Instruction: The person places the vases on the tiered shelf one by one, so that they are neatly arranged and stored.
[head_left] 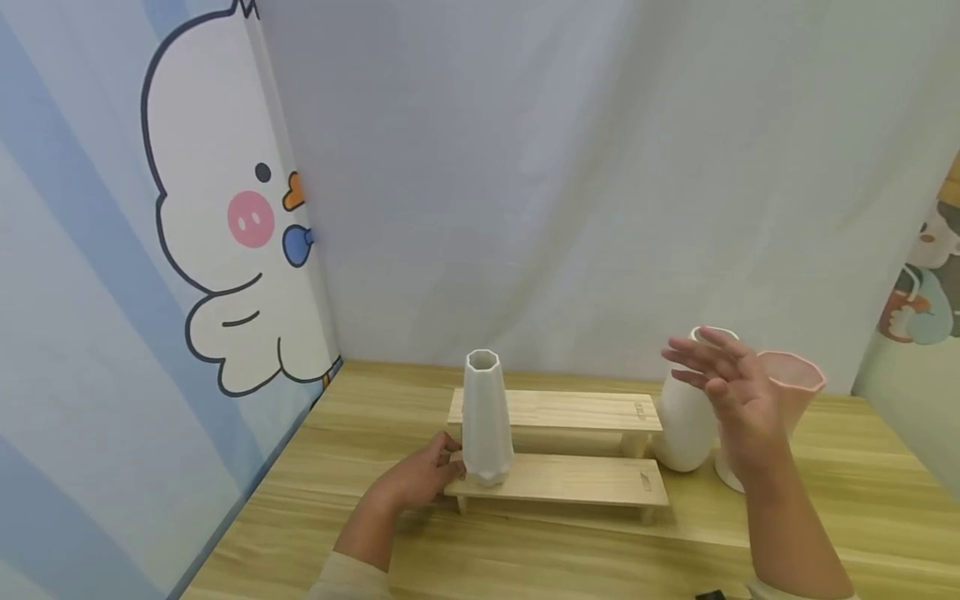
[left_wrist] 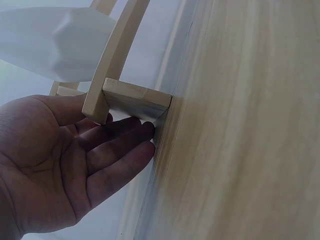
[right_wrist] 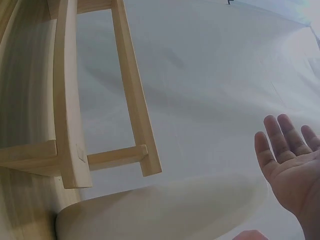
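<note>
A two-tier wooden shelf stand rests on the table. On the left end of its lower board stands a white faceted vase, upright. My left hand grips that same end of the lower board, thumb at the board and fingers curled by the short leg. My right hand is raised at the right with spread fingers and holds nothing. Behind it, partly covered in the head view, are a smooth white vase beside the stand and a pink flared vase.
The wooden table runs back to a pale curtain. At the left is a blue-striped cloth wall with a white cartoon bird. A small black object shows at the front edge of the head view.
</note>
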